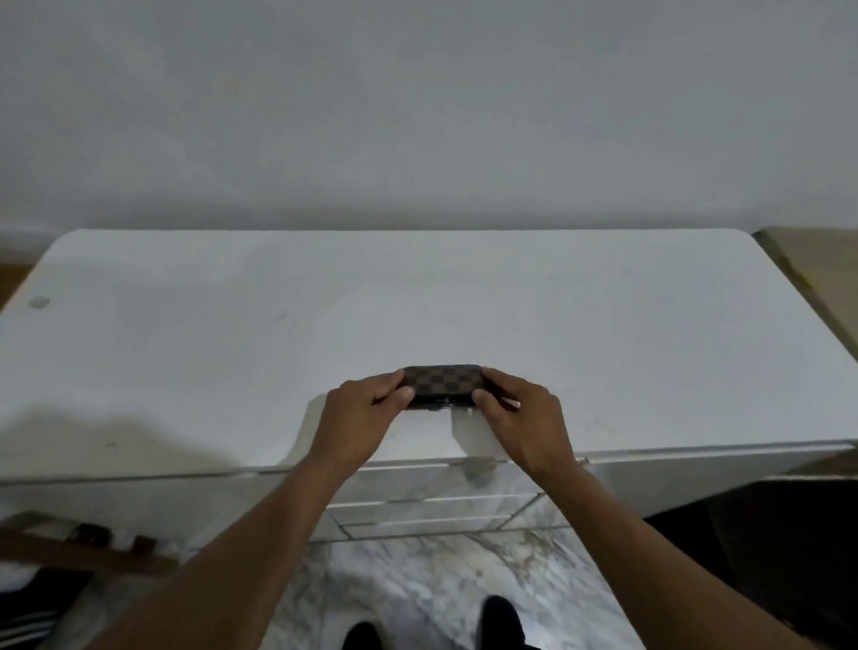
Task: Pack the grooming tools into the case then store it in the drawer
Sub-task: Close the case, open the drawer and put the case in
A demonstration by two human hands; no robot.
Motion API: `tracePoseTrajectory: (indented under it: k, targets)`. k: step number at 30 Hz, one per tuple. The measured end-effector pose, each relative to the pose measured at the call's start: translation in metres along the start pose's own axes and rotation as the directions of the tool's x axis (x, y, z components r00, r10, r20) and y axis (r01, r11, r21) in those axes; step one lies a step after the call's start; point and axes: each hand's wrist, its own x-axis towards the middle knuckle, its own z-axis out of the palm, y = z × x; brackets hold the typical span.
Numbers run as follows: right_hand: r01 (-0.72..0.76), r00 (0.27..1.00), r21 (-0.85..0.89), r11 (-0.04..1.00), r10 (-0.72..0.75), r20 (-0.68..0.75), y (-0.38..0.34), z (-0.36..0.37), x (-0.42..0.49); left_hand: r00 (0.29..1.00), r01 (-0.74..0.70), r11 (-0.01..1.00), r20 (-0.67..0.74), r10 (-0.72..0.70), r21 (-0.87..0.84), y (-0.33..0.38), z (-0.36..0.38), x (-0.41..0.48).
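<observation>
both hands, the left hand (363,405) and right hand (521,419), grip the closed checkered case (443,381) by its ends on the tabletop (218,323); better press it evenly until it latches.

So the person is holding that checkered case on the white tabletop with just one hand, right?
Not quite: the head view shows both hands on it. The left hand and the right hand grip opposite ends of the checkered case on the white tabletop.
</observation>
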Motion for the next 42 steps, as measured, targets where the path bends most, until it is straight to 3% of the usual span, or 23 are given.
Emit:
tracePoseTrajectory:
  k: [5, 16, 30, 42]
  targets:
    - [0.059, 0.998, -0.110, 0.992, -0.056, 0.025, 0.001, 0.000, 0.002, 0.998, -0.033, 0.999, -0.059, 0.034, 0.020, 0.002, 0.007, -0.002]
    - [0.052, 0.991, -0.248, 0.967, -0.019, 0.134, -0.010, -0.007, 0.018, 0.999, -0.001, 0.999, -0.045, 0.003, 0.045, 0.004, 0.009, 0.004]
    - [0.042, 0.997, -0.253, 0.967, -0.024, 0.077, -0.010, 0.002, 0.018, 0.997, 0.011, 0.999, -0.079, -0.008, 0.034, 0.010, 0.015, 0.001]
    - [-0.065, 0.992, -0.175, 0.982, 0.045, -0.117, -0.009, 0.027, 0.001, 0.997, -0.078, 0.983, -0.012, 0.081, 0.165, 0.013, 0.009, 0.003]
